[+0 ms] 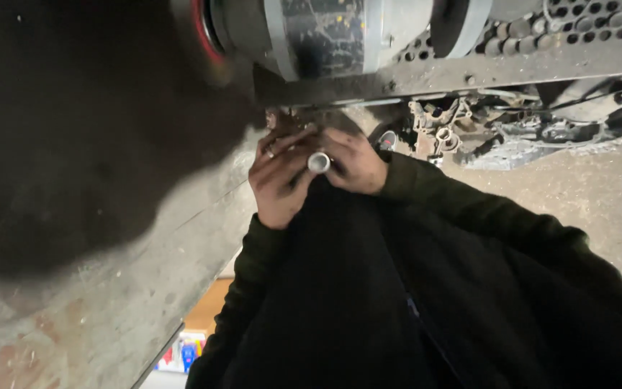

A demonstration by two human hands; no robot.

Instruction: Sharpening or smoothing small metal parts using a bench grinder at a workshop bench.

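Dark sleeves nearest; left hand, right hand grip closed together round short pale metal tube, open end showing.

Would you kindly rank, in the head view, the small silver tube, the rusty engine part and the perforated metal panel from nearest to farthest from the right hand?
1. small silver tube: at the right hand, between both hands.
2. rusty engine part: just beyond, up and to the right.
3. perforated metal panel: farthest, in the top right corner.
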